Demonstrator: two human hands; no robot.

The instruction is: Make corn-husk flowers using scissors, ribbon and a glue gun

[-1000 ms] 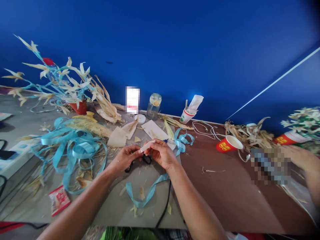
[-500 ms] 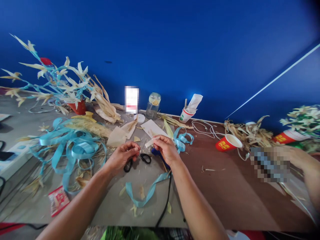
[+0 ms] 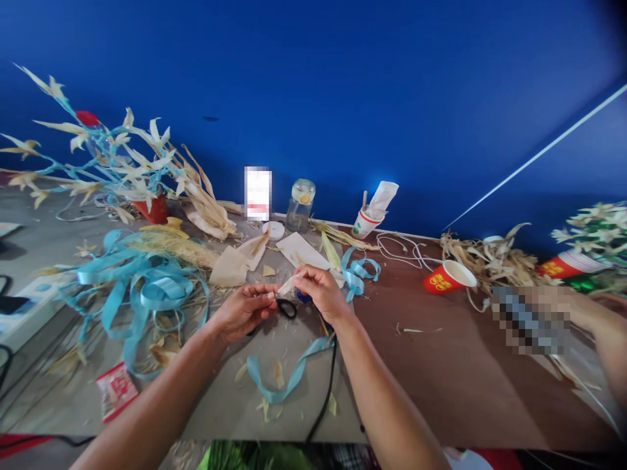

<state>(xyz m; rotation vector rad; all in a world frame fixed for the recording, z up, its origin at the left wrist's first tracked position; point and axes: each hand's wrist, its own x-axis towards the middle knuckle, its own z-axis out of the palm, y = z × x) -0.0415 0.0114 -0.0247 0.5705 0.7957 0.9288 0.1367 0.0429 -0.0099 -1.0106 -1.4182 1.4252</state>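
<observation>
My right hand (image 3: 321,292) pinches a small pale strip of corn husk (image 3: 288,283) above the grey table (image 3: 230,405). My left hand (image 3: 243,311) is curled closed just left of it, its fingertips close to the strip's lower end; I cannot make out what, if anything, it grips. Black-handled scissors (image 3: 287,308) lie on the table right under both hands. A light blue ribbon strip (image 3: 281,384) curls on the table below my wrists, beside a black cable (image 3: 324,399).
A tangle of blue ribbon (image 3: 142,287) and husk flowers in a red pot (image 3: 154,209) fill the left. A glass jar (image 3: 300,205), a paper cup with tissue (image 3: 365,224), a tipped red cup (image 3: 448,277) and dried husks (image 3: 490,261) line the back. Another person's arm (image 3: 602,326) reaches in at right.
My hands drew slightly apart and then came together again. The husk strip, first held by both hands, now stays in my right hand, and the scissors show between them.
</observation>
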